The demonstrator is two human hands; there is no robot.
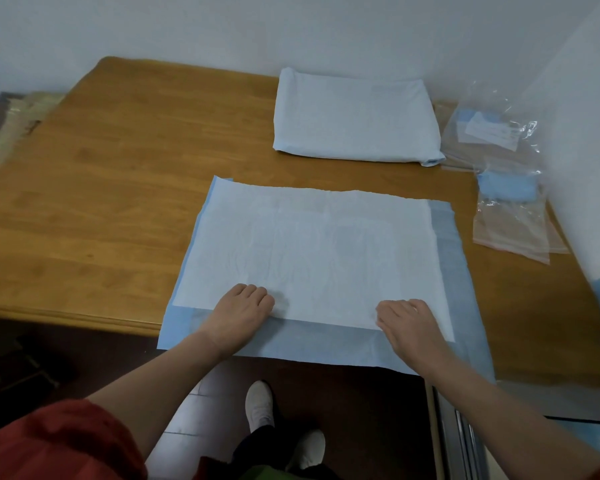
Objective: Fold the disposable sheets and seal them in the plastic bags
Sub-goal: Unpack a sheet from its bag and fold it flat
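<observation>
Head view. Left fingers (257, 292) are curled, knuckles up, at the near edge of the white layer of the disposable sheet (326, 244). Right fingers (392, 311) are likewise bent onto that edge. For both, I cannot tell whether they pinch the layer or only bear on it.

The left hand (241, 313) and right hand (409, 327) sit well apart, on the sheet's near left and near right.

The sheet lies spread flat on the wooden table (101, 168), white face up with a blue border showing at the left, right and near sides. Its near border overhangs the table edge.

A folded sheet (354, 116) lies at the far side of the table, apart from the spread one.

The plastic bags (510, 216) lie right of both sheets, with blue material inside.

Red sleeve (49, 445) at lower left.
</observation>
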